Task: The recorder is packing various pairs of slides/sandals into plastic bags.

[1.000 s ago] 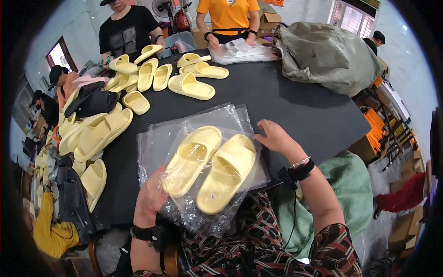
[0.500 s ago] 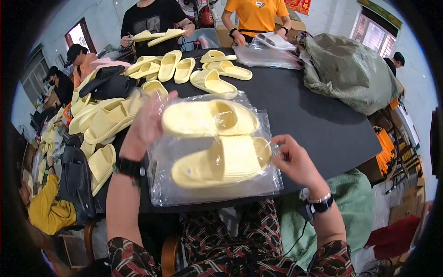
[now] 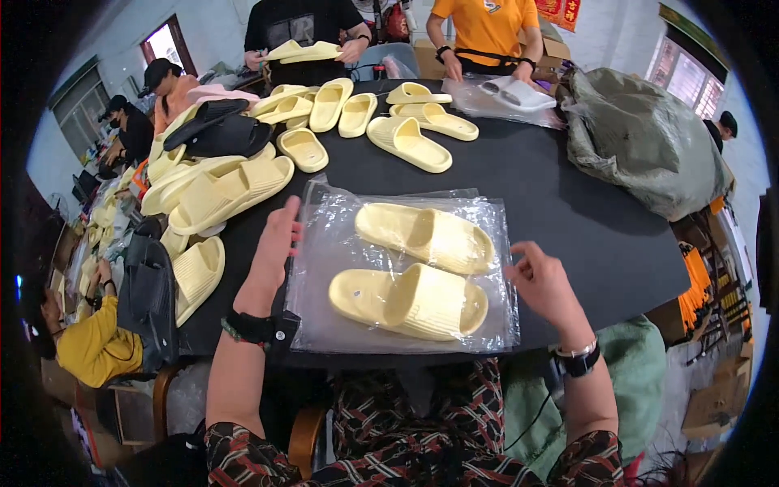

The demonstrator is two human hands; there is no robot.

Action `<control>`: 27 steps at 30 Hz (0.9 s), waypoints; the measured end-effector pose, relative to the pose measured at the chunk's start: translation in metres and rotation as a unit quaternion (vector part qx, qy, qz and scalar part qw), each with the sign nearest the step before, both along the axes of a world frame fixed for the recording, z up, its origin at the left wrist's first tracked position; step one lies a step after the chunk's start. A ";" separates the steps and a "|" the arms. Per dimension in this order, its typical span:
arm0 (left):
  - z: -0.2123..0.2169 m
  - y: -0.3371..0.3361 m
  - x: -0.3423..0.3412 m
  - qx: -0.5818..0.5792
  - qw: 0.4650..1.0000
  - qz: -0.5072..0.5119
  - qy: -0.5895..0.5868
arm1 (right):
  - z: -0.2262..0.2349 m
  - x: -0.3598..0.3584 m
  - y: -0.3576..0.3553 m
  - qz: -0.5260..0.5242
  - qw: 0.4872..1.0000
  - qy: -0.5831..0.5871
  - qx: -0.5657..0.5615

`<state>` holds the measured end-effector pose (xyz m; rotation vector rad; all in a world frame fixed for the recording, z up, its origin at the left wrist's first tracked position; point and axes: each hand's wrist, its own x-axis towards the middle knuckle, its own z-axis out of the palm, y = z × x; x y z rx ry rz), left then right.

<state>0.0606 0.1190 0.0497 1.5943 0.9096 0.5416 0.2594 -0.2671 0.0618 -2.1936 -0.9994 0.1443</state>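
Observation:
A pair of pale yellow slippers lies inside a clear plastic bag (image 3: 324, 316) on the black table; one is the far slipper (image 3: 462, 243), the other the near slipper (image 3: 434, 304). Other clear bags seem to lie beneath it. My left hand (image 3: 278, 243) is at the bag's left edge, fingers stretched out and holding nothing. Beside the right edge, my right hand (image 3: 548, 284) has loosely bent fingers, thumb and forefinger apart, with nothing visible between them. Whether its fingertips touch the plastic I cannot tell.
Loose yellow slippers (image 3: 410, 146) and black slippers (image 3: 219, 130) crowd the table's (image 3: 584, 235) far and left sides. A grey-green sack (image 3: 641, 146) bulges at the far right. Across the table, one person holds yellow slippers; another handles a white slipper (image 3: 519, 93) with clear bags.
The bagged slippers have come down and now lie flatter and nearer. My left hand's fingers have straightened off the plastic. The whole view has shifted, moving the surroundings rightward.

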 end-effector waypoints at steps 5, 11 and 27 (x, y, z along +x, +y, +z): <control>-0.004 -0.011 -0.006 0.066 0.990 -0.065 0.105 | -0.033 0.023 0.026 0.025 0.997 0.034 -0.064; -0.007 -0.012 -0.030 -0.084 0.990 -0.110 0.012 | -0.056 0.029 0.020 0.082 0.992 -0.022 -0.098; -0.012 0.035 -0.069 -0.249 0.941 -0.224 -0.037 | -0.025 0.056 0.037 0.216 0.949 -0.034 -0.227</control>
